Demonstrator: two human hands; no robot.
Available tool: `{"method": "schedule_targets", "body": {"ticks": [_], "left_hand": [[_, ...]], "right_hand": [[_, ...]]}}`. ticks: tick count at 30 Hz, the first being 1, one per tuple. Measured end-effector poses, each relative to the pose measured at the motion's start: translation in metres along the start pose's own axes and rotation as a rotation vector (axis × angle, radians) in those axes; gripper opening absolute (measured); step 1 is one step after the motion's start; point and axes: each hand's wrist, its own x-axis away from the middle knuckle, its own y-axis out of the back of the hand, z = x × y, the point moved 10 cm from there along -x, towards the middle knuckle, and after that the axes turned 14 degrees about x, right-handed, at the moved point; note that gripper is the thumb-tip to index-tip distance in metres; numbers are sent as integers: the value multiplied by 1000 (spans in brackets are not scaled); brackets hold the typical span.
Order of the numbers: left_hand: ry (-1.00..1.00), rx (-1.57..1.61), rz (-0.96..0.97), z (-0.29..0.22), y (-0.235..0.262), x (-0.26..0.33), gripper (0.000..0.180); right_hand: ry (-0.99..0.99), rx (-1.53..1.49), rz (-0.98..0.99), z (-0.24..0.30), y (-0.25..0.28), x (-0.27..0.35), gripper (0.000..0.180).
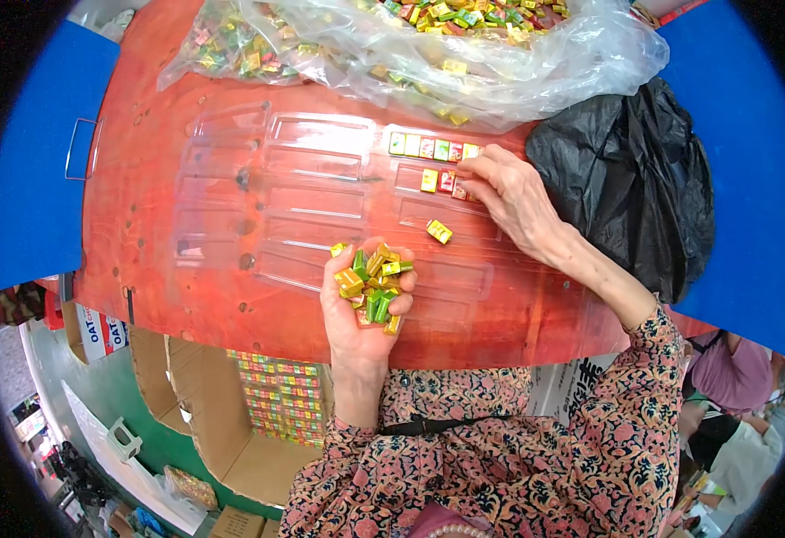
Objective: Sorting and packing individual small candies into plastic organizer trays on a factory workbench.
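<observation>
My left hand (pixel 357 327), palm up with fingers curled, cradles a heap of small wrapped candies (pixel 376 285) in yellow, green and gold. To its right, my right hand (pixel 520 202) reaches over a clear plastic tray (pixel 424 212) with several long compartments. Its fingertips close on a small wrapped candy (pixel 461 190) at the right end of the second row. Candies in white, green, red and yellow fill the visible part of the top row (pixel 427 146); my fingers cover its right end. One loose yellow candy (pixel 439 232) lies tilted below the second row.
More clear trays (pixel 316 179) lie to the left on the red table (pixel 155 179). A large clear bag (pixel 500 85) of candies spreads along the far side. A black plastic bag (pixel 630 179) sits at the right. Below the table edge, an open cardboard box (pixel 222 430) contains packed candy trays.
</observation>
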Motion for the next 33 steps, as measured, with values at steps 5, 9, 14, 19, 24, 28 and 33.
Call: {"method": "schedule_targets", "body": {"ticks": [5, 9, 14, 19, 24, 28, 33], "left_hand": [[-3, 20, 1, 0, -2, 2, 35], [-16, 13, -3, -2, -2, 2, 35], [-8, 9, 3, -2, -3, 1, 34], [-50, -35, -42, -3, -3, 0, 32], [-61, -47, -18, -8, -2, 2, 32], [-69, -8, -38, -12, -1, 2, 32], [-5, 23, 30, -4, -5, -2, 34]], "right_hand": [[9, 89, 21, 7, -14, -6, 20], [4, 86, -12, 8, -12, -6, 18], [-15, 63, -32, 4, -17, -6, 12], [-6, 120, -45, 7, -14, -8, 11], [-91, 165, -7, -4, 8, 3, 7], [-143, 154, 150, -14, 3, 24, 10], [-72, 70, 67, -9, -1, 26, 13]]}}
